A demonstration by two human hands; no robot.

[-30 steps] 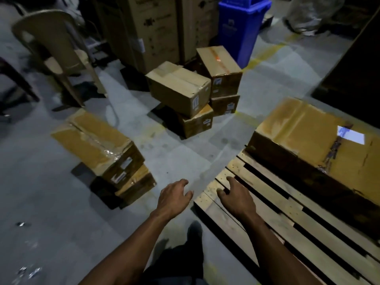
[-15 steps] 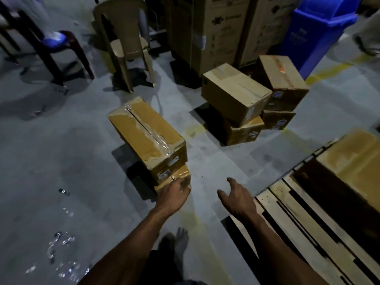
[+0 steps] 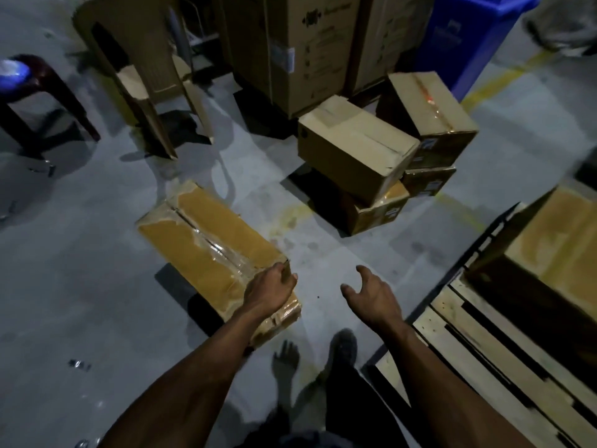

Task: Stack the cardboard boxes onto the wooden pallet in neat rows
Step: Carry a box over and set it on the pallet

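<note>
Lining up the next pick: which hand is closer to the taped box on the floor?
Left. The left hand is at the near corner of the taped box, fingers at its edge. The right hand is open over bare floor, apart from it, toward the pallet.

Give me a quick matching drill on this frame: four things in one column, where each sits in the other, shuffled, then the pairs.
Things:
1. Tape-sealed brown cardboard box
2. Slatted wooden pallet
3. Beige plastic chair
4. Blue plastic bin

Places:
A. Top right corner, behind the box pile
B. Under the left hand, on the floor
C. Upper left, standing on the floor
D. Lower right, carrying one large box

Pairs: 1-B, 2-D, 3-C, 4-A
</note>
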